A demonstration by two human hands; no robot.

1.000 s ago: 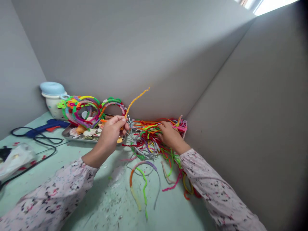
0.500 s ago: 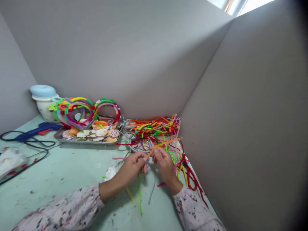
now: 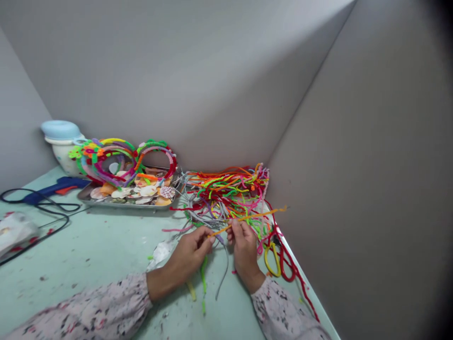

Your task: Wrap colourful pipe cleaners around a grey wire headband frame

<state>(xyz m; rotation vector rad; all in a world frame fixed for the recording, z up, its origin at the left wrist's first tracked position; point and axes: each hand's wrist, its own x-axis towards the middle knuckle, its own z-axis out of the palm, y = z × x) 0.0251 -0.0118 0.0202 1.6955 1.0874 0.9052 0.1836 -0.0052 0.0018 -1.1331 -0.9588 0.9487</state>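
Observation:
My left hand (image 3: 189, 252) and my right hand (image 3: 244, 250) meet low in front of me, fingertips close together. An orange pipe cleaner (image 3: 247, 216) runs from the left fingertips through the right fingers and sticks out to the right. A thin grey headband (image 3: 222, 276) hangs below my hands, with green and yellow strands (image 3: 203, 276) beside it. My left fingers seem to pinch it, though they partly hide the join. Behind my hands lies a tangled heap of multicoloured pipe cleaners and grey bands (image 3: 226, 196).
A metal tray of seashells (image 3: 123, 206) stands at the back, with pipe-cleaner headbands (image 3: 123, 158) propped on it. Further left are a blue glue gun (image 3: 53, 187), its black cord, a blue-lidded pot (image 3: 60, 132) and a plastic bag (image 3: 16, 231). Grey walls close the back and right of the pale green table (image 3: 71, 245).
The orange pipe cleaner now points further right and lies flatter between my hands. Compared with a second ago, both hands are nearer me, and the grey band has left the table and hangs from them.

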